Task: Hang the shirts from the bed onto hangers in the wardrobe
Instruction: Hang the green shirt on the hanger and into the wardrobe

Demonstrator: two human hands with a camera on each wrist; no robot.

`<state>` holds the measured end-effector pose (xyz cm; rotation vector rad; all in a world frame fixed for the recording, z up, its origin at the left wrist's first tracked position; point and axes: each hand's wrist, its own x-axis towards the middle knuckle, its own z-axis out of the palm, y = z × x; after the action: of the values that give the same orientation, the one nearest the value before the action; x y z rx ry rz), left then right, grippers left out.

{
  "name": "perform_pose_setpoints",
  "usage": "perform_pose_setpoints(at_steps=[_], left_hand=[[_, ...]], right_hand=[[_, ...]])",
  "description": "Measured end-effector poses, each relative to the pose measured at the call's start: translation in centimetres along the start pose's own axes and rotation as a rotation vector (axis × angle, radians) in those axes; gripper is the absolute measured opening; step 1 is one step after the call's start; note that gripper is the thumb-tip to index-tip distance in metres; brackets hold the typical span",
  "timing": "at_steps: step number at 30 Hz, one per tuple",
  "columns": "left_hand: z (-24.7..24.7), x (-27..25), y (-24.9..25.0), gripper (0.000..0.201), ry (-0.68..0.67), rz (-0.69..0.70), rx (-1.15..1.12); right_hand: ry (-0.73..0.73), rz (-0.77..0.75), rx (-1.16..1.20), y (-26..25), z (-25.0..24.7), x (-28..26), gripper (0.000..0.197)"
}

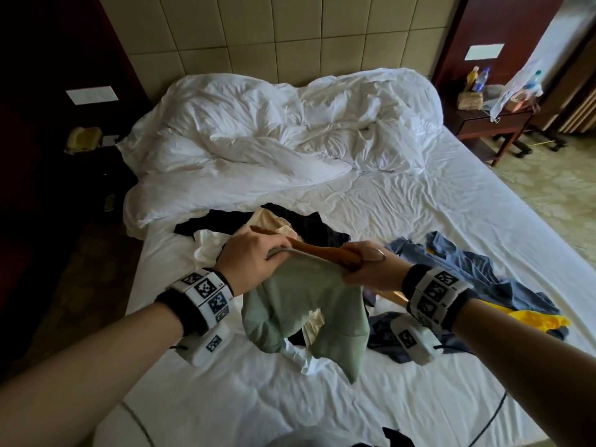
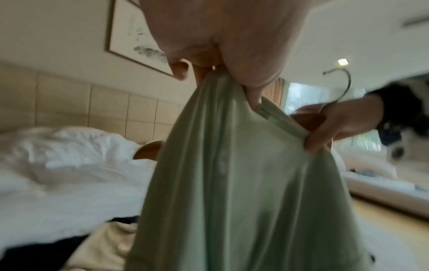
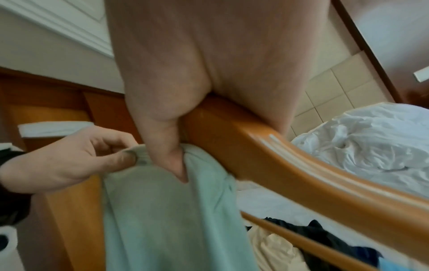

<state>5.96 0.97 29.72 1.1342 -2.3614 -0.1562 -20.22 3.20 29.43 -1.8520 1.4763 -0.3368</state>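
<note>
A pale green shirt (image 1: 306, 304) hangs over the bed between my two hands. My left hand (image 1: 254, 258) pinches its collar edge (image 2: 232, 88) from the left. My right hand (image 1: 364, 262) grips the middle of a wooden hanger (image 1: 325, 251) and also pinches the shirt's neckline (image 3: 185, 161). The hanger's arm (image 3: 301, 170) runs off to the right in the right wrist view, and its metal hook (image 2: 343, 86) shows in the left wrist view. Black, cream and white clothes (image 1: 290, 224) lie heaped behind the hands; a blue shirt (image 1: 477, 272) lies to the right.
The white bed (image 1: 419, 221) has a rumpled duvet (image 1: 274, 133) at its head. A yellow item (image 1: 535, 321) lies by the blue shirt. A bedside table (image 1: 490, 121) with bottles stands at the back right, a dark one with a telephone (image 1: 82, 140) at the left.
</note>
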Motion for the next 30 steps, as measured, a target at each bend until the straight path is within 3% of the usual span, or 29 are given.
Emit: perform_pose_setpoints(at_steps=[4, 6, 8, 11, 15, 19, 23, 26, 30], left_hand=[[-0.6, -1.6, -2.7, 0.022, -0.271, 0.141, 0.311], [-1.2, -2.1, -3.3, 0.021, -0.484, 0.162, 0.467], [-1.7, -2.5, -3.5, 0.025, -0.606, 0.168, 0.619], [-2.5, -2.1, -2.6, 0.028, -0.630, 0.161, 0.772], [-2.6, -0.8, -1.7, 0.022, -0.751, -0.045, 0.840], [-2.8, 0.6, -1.8, 0.030, -0.762, -0.121, 0.901], [-3.6, 2.4, -0.5, 0.029, -0.780, -0.062, 0.884], [-4.4, 3.6, 0.0, 0.024, -0.747, 0.008, 0.847], [-5.1, 5.3, 1.3, 0.027, -0.802, 0.043, 0.826]], right_hand=[[0.107, -0.002, -0.083, 0.1, -0.9, -0.8, 0.040], [0.153, -0.002, -0.059, 0.3, -1.0, -0.9, 0.042], [0.184, 0.012, -0.008, 0.6, -0.8, -1.0, 0.041], [0.183, 0.022, 0.005, 0.8, 0.2, -1.2, 0.035], [0.146, 0.029, 0.161, 1.3, 1.6, -1.5, 0.024], [0.155, 0.012, 0.250, 1.4, 2.3, -1.4, 0.013], [0.244, 0.008, 0.343, 1.7, 1.6, -1.6, 0.002], [0.341, -0.036, 0.447, 0.8, -0.3, -2.3, 0.010], [0.402, -0.212, 0.702, -2.7, -3.1, -3.1, 0.015]])
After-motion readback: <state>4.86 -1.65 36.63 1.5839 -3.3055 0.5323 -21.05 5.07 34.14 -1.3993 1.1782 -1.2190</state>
